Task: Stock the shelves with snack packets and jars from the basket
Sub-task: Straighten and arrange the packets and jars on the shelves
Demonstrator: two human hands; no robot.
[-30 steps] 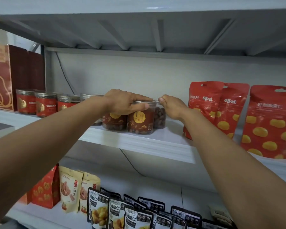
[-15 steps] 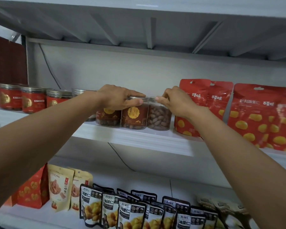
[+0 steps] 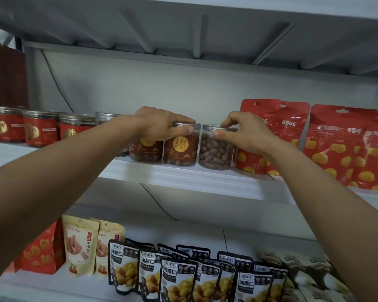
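Both hands grip jar lids on the middle shelf (image 3: 205,182) of a white store rack. The left hand (image 3: 162,127) curls over the top of a brown-labelled jar (image 3: 181,149), thumb pressed against the near edge of its lid. The right hand (image 3: 247,136) pinches the lid rim of a clear jar of nuts (image 3: 215,152) between thumb and fingers. The two jars stand upright near the shelf's front edge, side by side and touching or nearly so. A second brown-labelled jar (image 3: 144,152) stands just to their left, partly hidden under the left wrist.

Farther left on the same shelf runs a row of red-labelled jars (image 3: 40,130) with metal-coloured lids, and another jar (image 3: 105,118) is mostly hidden behind the left forearm. A dark red box (image 3: 7,73) stands at the far left. To the right of the clear jar, red pouches (image 3: 340,147) printed with yellow shapes stand upright against the back wall, the nearest just beside the jar.

On the lower shelf (image 3: 183,229), black packets (image 3: 177,277) stand in rows, with beige packets (image 3: 81,247) and a red packet (image 3: 42,251) to their left. A thin dark cable (image 3: 57,83) runs down the back wall.
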